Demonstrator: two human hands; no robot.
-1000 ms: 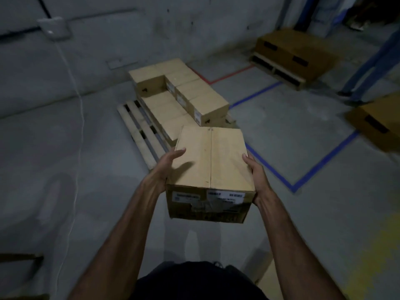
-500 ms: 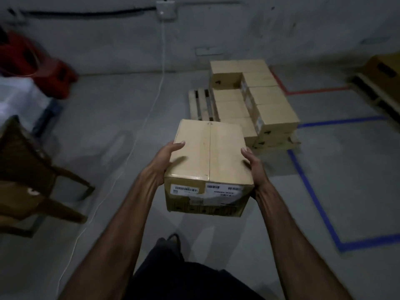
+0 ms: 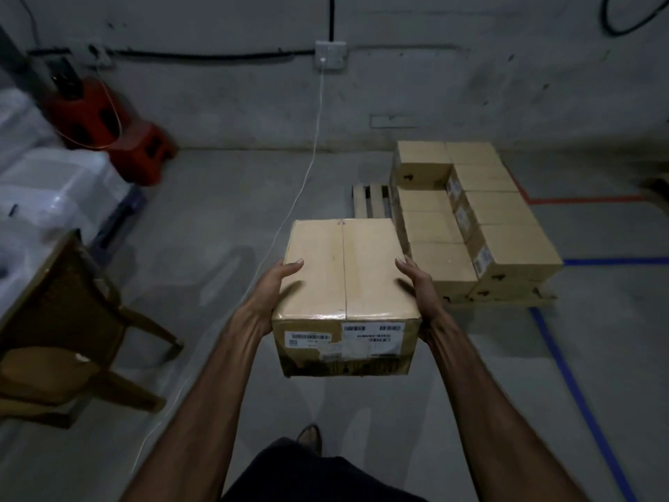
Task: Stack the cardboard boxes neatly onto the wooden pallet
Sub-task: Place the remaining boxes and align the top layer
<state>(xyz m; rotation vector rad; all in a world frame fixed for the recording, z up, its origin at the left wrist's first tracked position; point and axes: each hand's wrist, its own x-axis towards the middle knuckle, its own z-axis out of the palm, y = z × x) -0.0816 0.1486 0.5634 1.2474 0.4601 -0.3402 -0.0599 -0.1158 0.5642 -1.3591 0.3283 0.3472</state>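
Cardboard box (image 3: pixel 344 277) sits level between my left hand (image 3: pixel 269 288) and right hand (image 3: pixel 421 288), fingers clamping its sides, keeping it square for the pallet (image 3: pixel 371 201).

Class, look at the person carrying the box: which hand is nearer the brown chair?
Left. The left hand grips the box's chair-facing side; the right hand grips the far side from the brown chair.

One carried box (image 3: pixel 344 284), one pallet (image 3: pixel 371 201), one chair (image 3: pixel 65 320).
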